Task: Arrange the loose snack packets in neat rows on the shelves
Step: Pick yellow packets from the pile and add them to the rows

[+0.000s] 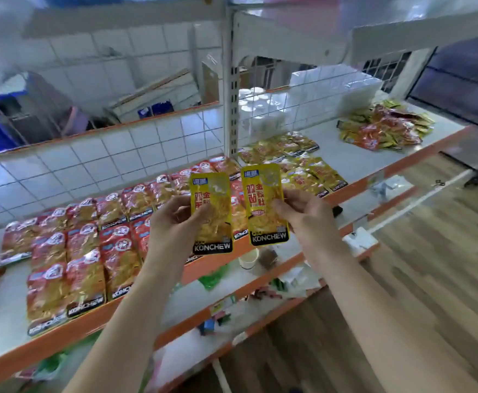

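Two yellow packets are held in the air above the front edge of the shelf (354, 157), in front of the red rows (90, 251) and just left of the yellow rows (306, 168). The left hand (172, 222) pinches the left packet (212, 191) with its thumb on the printed face and its fingers behind. The right hand (308, 214) grips the right packet (263, 194) the same way at its right edge. Neither packet touches the shelf or the other packet. Risk: each packet is slick foil held only by a pinch near one edge. A loosened grip would likely drop it past the shelf lip onto the cluttered lower shelves or the floor. A second risk is that a low pass to the right could brush the laid packets and break their lines. A third is that a yellow packet set down among the red ones would mix the stock. The loose heap (382, 129) at the far right remains unsorted, so most of the task appears outstanding. Orientation: both packets stand upright with faces toward the camera. Their long axes run top to bottom, with the dark brand band at the lower, near end and the sealed top pointing up and away. The right packet's top leans slightly left.
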A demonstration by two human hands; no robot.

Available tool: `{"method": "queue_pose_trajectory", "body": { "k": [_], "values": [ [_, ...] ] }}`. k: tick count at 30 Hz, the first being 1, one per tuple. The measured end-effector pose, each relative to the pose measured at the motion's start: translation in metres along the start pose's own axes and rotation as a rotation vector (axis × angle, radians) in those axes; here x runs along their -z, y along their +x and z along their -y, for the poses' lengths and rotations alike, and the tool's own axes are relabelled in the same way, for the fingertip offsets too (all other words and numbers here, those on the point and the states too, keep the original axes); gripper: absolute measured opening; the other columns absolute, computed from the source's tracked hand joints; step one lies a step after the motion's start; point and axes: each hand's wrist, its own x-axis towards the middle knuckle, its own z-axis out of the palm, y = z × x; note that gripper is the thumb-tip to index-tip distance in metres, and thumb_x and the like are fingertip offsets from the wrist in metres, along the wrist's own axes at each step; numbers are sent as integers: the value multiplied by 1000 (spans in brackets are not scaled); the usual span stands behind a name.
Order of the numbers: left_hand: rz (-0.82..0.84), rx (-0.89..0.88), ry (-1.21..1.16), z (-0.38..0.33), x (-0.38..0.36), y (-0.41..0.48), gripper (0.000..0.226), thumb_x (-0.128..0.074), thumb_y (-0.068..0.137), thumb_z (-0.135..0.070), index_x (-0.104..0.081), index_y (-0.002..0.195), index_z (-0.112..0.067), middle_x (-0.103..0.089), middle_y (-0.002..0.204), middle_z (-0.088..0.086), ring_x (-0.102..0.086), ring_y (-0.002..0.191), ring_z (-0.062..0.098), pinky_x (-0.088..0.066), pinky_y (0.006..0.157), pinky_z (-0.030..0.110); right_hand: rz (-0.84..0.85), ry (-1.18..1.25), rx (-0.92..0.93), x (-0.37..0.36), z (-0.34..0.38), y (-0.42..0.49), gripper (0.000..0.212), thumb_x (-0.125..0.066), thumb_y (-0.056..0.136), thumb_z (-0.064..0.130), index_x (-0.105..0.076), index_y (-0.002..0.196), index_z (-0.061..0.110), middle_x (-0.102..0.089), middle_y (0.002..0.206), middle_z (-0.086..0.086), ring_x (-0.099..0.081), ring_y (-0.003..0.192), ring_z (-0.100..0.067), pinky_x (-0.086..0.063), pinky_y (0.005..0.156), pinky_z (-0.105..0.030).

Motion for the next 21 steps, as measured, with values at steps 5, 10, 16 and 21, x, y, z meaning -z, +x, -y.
{"method": "queue_pose_trajectory", "body": {
  "k": [5,10,16,21],
  "values": [
    [33,1,15,-6,-100,-17,9,-79,83,-16,-73,82,-22,-75,79,-2,-70,75,15,-53,77,35,-49,29,33,106,4,9,11,-70,91,13,-73,99,19,-77,96,-2,-73,94,-21,-55,92,-42],
    [71,1,52,-8,-173,-31,9,-82,81,-20,-74,80,-25,-75,81,4,-70,77,21,-53,78,39,-121,87,10,182,4,11,14,-69,90,6,-73,99,16,-77,94,-3,-73,91,-22,-57,85,-39],
    [143,18,61,-8,-224,-33,21,-80,82,-13,-71,71,-28,-72,71,-2,-66,71,22,-55,84,57,-192,80,-23,230,2,20,12,-69,91,8,-73,96,18,-77,93,-1,-74,90,-19,-57,80,-35],
    [175,59,16,3,-245,-16,28,-83,62,-42,-65,72,-24,-63,71,10,-59,72,26,-50,76,70,-233,39,-38,243,-2,41,15,-69,90,6,-72,93,20,-77,90,3,-74,87,-16,-56,75,-29]
  ]
}}
